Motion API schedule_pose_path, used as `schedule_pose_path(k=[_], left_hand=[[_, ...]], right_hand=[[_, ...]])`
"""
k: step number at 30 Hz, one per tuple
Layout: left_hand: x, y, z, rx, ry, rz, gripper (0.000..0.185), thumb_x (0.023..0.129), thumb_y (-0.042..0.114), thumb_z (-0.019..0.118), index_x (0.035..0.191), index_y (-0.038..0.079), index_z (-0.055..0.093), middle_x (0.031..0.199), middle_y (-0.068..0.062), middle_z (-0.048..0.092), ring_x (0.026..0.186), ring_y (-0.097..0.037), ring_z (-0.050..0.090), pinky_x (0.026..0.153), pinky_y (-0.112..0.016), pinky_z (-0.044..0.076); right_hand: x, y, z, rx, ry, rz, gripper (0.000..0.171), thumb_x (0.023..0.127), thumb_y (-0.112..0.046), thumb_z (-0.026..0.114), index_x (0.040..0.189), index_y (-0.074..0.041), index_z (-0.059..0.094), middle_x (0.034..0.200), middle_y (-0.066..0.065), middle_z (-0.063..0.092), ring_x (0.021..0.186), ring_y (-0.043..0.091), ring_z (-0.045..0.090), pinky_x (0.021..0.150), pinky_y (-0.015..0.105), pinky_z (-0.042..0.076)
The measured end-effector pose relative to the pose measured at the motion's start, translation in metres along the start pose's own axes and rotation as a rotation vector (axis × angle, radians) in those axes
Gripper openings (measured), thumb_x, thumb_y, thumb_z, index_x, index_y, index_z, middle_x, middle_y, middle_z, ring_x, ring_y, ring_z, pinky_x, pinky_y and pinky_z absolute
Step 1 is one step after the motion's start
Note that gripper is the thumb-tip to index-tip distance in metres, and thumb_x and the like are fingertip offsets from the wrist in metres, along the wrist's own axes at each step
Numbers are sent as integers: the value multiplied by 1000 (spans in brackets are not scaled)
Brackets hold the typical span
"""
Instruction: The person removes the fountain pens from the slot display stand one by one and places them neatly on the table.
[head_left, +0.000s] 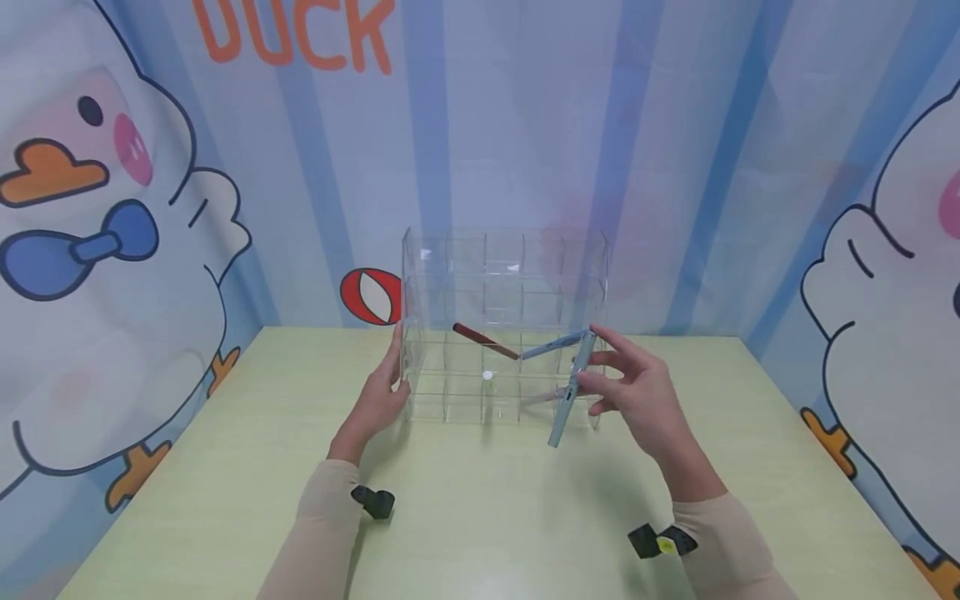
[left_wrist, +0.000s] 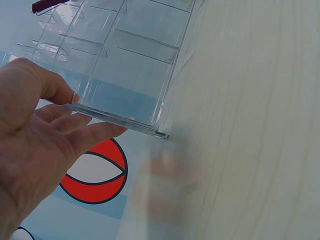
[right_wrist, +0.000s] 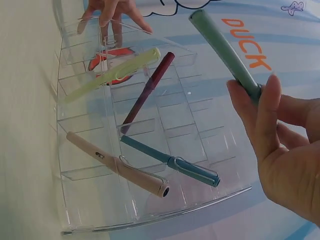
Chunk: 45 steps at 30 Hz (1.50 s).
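A clear acrylic compartment rack (head_left: 502, 342) stands upright on the table. My left hand (head_left: 378, 400) grips its left side panel, thumb on one side and fingers on the other in the left wrist view. At the rack's right front, my right hand (head_left: 637, 396) pinches a grey-green pen (right_wrist: 222, 47) between thumb and fingers, tilted. Several pens lie slanted in the rack: a dark red pen (right_wrist: 148, 92), a blue-teal pen (right_wrist: 170, 160) meeting it in a V, a pale pink pen (right_wrist: 117, 165) and a yellow-green pen (right_wrist: 112, 75) lower down.
The pale wooden table (head_left: 480, 517) extends in front of the rack and to both sides. Close behind it hangs a backdrop (head_left: 480, 125) with cartoon ducks and blue stripes. A small black camera sits at each wrist.
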<state>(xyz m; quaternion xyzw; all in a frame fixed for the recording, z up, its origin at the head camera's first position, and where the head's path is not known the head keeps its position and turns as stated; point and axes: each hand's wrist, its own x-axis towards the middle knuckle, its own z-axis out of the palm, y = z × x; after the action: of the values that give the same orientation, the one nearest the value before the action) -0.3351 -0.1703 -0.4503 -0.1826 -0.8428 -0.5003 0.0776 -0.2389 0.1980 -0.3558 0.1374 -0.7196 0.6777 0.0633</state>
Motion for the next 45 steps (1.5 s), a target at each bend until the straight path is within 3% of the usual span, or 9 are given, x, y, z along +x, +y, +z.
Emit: schedule_pose_path(k=[6, 15, 32, 41, 45], left_hand=[[0, -1, 0, -6, -1, 12, 95, 96, -12, 45, 160, 36, -5, 167, -4, 8, 151, -29, 16, 115, -54, 28], [-1, -1, 1, -12, -1, -11, 96, 95, -11, 45, 160, 38, -6, 167, -3, 7, 151, -29, 16, 116, -53, 28], [-2, 0, 0, -12, 2, 27, 93, 96, -12, 46, 161, 33, -3, 167, -4, 9, 150, -31, 17, 115, -54, 28], [0, 0, 1, 0, 4, 22, 96, 95, -12, 46, 160, 36, -5, 167, -5, 9, 150, -31, 17, 115, -53, 28], [-3, 5, 0, -2, 3, 40, 94, 94, -13, 45, 162, 31, -4, 167, -9, 9, 150, -34, 18, 114, -55, 29]], right_hand=[[3, 4, -2, -88, -147, 136, 69, 91, -7, 72, 153, -12, 43, 118, 22, 60, 84, 28, 73, 58, 32, 60], [3, 13, 5, -139, -297, 233, 69, 89, -8, 74, 151, -11, 45, 117, 21, 64, 85, 32, 73, 58, 34, 59], [0, 37, 30, -86, -425, 313, 68, 88, 2, 71, 150, -1, 43, 109, 21, 61, 82, 33, 73, 58, 37, 61], [0, 54, 38, -69, -421, 354, 65, 89, 1, 70, 149, -2, 45, 107, 21, 62, 80, 32, 72, 61, 38, 61], [1, 64, 41, -76, -406, 385, 65, 88, 2, 71, 148, -2, 46, 105, 20, 62, 78, 32, 72, 62, 39, 61]])
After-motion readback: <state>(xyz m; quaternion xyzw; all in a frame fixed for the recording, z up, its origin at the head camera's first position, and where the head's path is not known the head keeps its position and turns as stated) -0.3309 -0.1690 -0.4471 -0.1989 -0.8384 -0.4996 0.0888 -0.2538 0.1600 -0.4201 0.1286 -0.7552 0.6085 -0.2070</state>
